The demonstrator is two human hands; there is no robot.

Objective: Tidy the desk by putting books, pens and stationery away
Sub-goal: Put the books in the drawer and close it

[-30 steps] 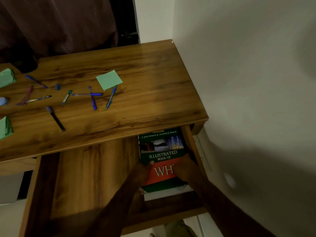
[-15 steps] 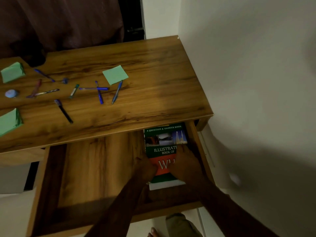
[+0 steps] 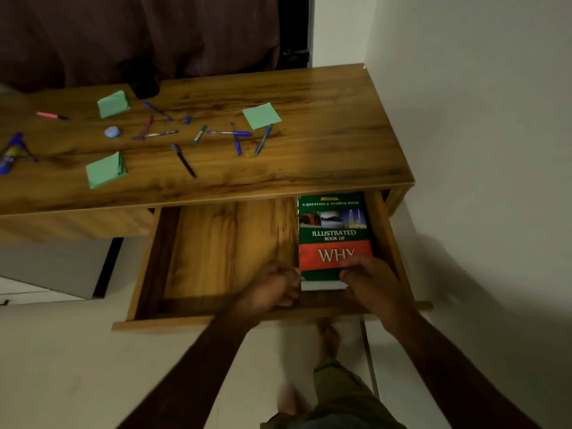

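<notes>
Looking down into a dim corner of a room: meets a plain white wall [image 3: 479, 150] on the right, a dark brown curtain [image 3: 139, 35] at the back and a pale floor [image 3: 77, 366] below. Takes in next a wooden desk [image 3: 325, 156] set against that wall, with its wide drawer [image 3: 229, 252] standing open toward the viewer. Finds the drawer's wooden bottom bare on the left and the book [image 3: 334, 233], green and red with "ILLUSTRATED BOOK OF WHY" on the cover, lying flat at the right end just beside the drawer's side wall, its far end at the desk edge. Grips the book's near end with both hands: curls the right hand [image 3: 371, 283] over the near right corner, fingers on the cover, and curls the left hand [image 3: 272, 289] against the near left corner. Notes on the desk top, well apart from the book, a green note pad [image 3: 261, 115] near the middle, a second pad [image 3: 113, 104] at the back left and a third pad [image 3: 105, 170] nearer the front. Counts between them several scattered blue pens [image 3: 236, 143], a black pen [image 3: 184, 161] and, far left, a pink pen [image 3: 51, 115]. Spots a small round blue eraser [image 3: 112, 131] between the two left pads.
</notes>
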